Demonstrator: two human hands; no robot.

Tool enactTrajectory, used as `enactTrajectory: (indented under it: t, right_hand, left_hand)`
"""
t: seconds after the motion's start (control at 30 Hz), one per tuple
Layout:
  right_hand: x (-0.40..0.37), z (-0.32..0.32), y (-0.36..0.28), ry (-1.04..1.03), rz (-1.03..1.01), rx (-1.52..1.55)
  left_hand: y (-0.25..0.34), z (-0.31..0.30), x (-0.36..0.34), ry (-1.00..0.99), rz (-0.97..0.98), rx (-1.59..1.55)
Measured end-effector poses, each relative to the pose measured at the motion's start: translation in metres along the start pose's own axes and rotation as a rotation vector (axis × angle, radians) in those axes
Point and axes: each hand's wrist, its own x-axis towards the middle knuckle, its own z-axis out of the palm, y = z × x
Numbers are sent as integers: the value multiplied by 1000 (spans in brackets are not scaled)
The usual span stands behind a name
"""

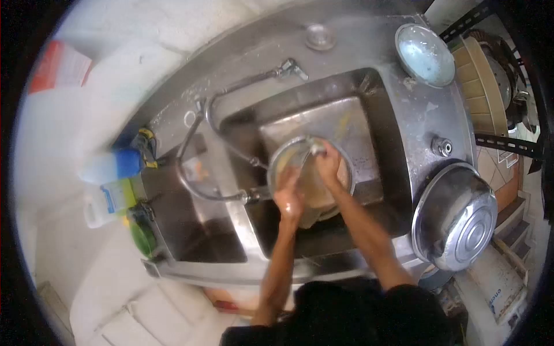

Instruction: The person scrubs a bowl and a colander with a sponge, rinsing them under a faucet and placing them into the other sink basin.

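Black shirt (358, 314) fills the bottom edge, nearest of all, and both bare forearms reach up from it into the sink (404, 115). At far left, bottles (112, 173) stand against the wall, then comes the dark left basin (190, 225), with the bent tap (242, 86) arching over the divide. In the right basin sits the bowl (314, 184), round and metal-rimmed, tilted toward the person, its inside smeared yellowish-brown. The left hand (288, 199) is at the bowl's near-left rim, fingers clamped over the edge, wrist straight, elbow close to the body. The right hand (328, 164) lies across the bowl's upper inside, palm down, fingers curled together on a small pale scrubber (314, 148), though blur hides the exact grip. That forearm runs in diagonally from the lower right. The step in hand looks like scrubbing the inside, with residue over much of it. Going on would call for a firm brace at the rim and the bowl turned to bring unscrubbed parts under the scrubber. Further right on the steel counter lie a lid (425, 55) and an upturned pan (456, 216), both well apart from the hands.
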Motion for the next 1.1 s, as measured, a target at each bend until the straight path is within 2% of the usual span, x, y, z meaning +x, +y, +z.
enactTrajectory:
  t: [0.03,0.1,0.13,0.17,0.2,0.23,0.27,0.33,0.37,0.4,0.43,0.47,0.5,0.53,0.57,0.6,0.63,0.7,0.77,0.83,0.87,0.9,0.93,0.97,1.0,1.03,1.1]
  right_hand:
    - [-8,5,-7,2,-22,0]
    - [-52,19,-37,-183,-385,65]
    - [-57,18,-55,-234,-580,17]
    - [-49,17,-47,-228,-575,20]
    - [-26,15,-28,-103,-350,2]
    - [2,16,-5,7,-126,-13]
    - [26,17,29,-11,-77,159]
    - [-3,30,8,-47,-154,200]
    - [-24,32,-7,-99,-212,212]
    - [-47,37,-30,-214,-304,156]
    - [-61,38,-44,-343,-508,114]
    - [-58,37,-39,-357,-445,128]
    - [-45,36,-30,-359,-395,143]
    - [-16,30,-14,-356,-409,143]
    - [10,22,10,-234,-210,88]
    - [19,21,12,-109,-9,35]
    - [13,29,16,-108,-21,44]
    - [-22,36,-2,-43,-314,153]
    - [-63,45,-44,-327,-487,56]
    - [-60,43,-42,-385,-749,-31]
    - [-45,41,-33,-376,-755,-36]
    - [-25,38,-11,-232,-585,8]
    - [-10,34,15,-96,-403,55]
    - [5,24,49,-83,-255,-10]
    - [16,18,73,-66,-115,-74]
    - [20,29,76,-67,-126,-69]
    - [10,43,75,-46,-176,591]
  left_hand:
    - [-7,4,4,43,47,-9]
    - [-11,-7,-2,63,61,0]
    - [-4,-15,4,-93,-167,-9]
    - [0,-21,8,-254,-386,-19]
    - [3,-20,4,-83,-207,39]
    - [3,-19,0,-71,-201,46]
    - [2,-22,-9,-26,-153,60]
    - [-16,-23,-13,86,36,101]
    - [-16,-24,-7,96,26,96]
    - [-13,-33,-6,-185,-261,185]
    - [-5,-39,3,-459,-538,269]
    - [13,-46,13,-442,-653,204]
    - [8,-43,6,-447,-640,206]
    - [-3,-37,-6,-202,-394,82]
    - [-9,-38,-18,33,-159,-29]
    - [-1,-43,-19,35,-107,-6]
    - [-4,-47,-15,42,-94,-4]
    - [-5,-43,-14,11,-121,-24]
    - [-7,-41,-18,-18,-147,-10]
    - [-21,-38,-32,-215,-491,2]
    - [-7,-39,-33,-28,-378,-70]
    - [-6,-38,-36,-24,-374,-75]
    - [-7,-41,-43,86,-298,-98]
    - [-7,-45,-52,195,-221,-117]
    - [-4,-47,-61,201,-376,-108]
    - [-6,-49,-63,209,-367,-109]
    - [-15,-47,-79,239,-421,-151]
